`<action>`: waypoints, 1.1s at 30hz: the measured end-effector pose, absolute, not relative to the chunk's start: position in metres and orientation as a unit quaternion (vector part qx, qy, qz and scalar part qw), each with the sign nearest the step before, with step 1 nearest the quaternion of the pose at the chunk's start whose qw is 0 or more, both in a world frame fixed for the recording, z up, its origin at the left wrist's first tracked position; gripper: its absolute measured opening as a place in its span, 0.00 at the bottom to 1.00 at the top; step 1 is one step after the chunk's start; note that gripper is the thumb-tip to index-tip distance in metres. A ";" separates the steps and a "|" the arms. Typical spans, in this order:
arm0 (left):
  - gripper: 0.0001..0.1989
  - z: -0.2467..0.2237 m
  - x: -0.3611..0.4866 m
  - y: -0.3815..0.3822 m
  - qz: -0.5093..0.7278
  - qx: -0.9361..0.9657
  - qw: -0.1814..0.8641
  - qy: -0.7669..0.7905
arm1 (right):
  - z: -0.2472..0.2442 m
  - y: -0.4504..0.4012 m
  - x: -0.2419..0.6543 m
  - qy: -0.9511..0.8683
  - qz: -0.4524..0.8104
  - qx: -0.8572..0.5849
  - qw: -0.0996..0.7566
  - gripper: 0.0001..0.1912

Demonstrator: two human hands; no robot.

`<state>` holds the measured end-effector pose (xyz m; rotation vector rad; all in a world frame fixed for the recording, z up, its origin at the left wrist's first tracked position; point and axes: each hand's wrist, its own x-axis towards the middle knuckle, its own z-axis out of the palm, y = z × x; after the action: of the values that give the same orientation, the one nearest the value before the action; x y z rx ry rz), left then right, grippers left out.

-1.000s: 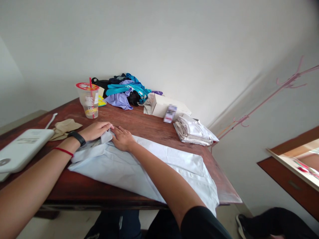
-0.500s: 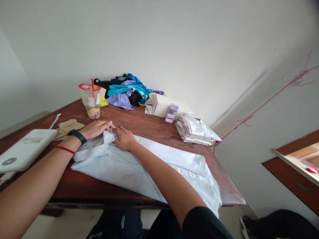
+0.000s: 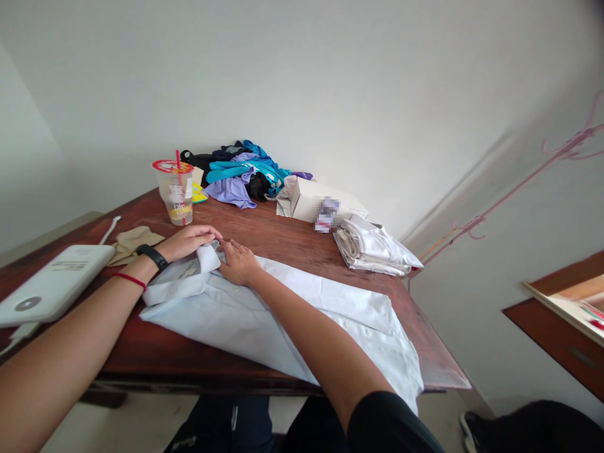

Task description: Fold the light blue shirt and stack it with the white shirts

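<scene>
A white button-up shirt (image 3: 306, 302) lies folded lengthwise across the table, its collar at the left and its hem at the right front edge. My left hand (image 3: 191, 242) is at the collar (image 3: 207, 257), fingers bent together over its far edge and closed on the cloth; the fingertips are partly hidden. Beside it, my right hand (image 3: 240, 263) rests palm down on the shirt just right of the collar, fingers extended and slightly apart. The two hands' fingertips nearly meet. A label inside the neck (image 3: 189, 270) shows below my left hand.
On the dark wooden table (image 3: 283, 236) are a white power bank (image 3: 56, 277) with cables, a beige cloth (image 3: 134, 244), a plastic cup with straw (image 3: 177, 195), a clothes pile (image 3: 245, 173), a white box (image 3: 325, 198) and folded white garments (image 3: 372, 245). A pink coat rack (image 3: 523, 182) stands right.
My left hand has shifted slightly at the collar, and the collar flap now stands more visible between the hands. The right hand stays nearly in place. The view has turned slightly.
</scene>
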<state>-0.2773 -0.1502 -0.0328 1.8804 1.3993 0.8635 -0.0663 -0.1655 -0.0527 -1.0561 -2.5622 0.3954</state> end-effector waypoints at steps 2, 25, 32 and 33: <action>0.24 -0.035 -0.278 -0.149 0.331 0.717 0.338 0.512 | -0.053 -0.166 -0.066 -0.906 0.134 -0.366 0.165 0.25; 0.24 -0.019 -0.267 -0.159 0.300 0.762 0.145 0.555 | -0.049 -0.166 -0.068 -0.917 0.113 -0.375 0.078 0.33; 0.25 -0.013 -0.251 -0.171 0.301 0.771 0.203 0.523 | -0.049 -0.168 -0.071 -0.916 0.105 -0.384 0.060 0.34; 0.25 -0.013 -0.250 -0.172 0.289 0.775 0.215 0.519 | -0.049 -0.168 -0.071 -0.915 0.103 -0.386 0.059 0.34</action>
<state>-0.2501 -0.1718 -0.0133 2.1497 1.4387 0.8009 -0.0711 -0.1684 -0.0487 -1.1677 -2.7715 0.3115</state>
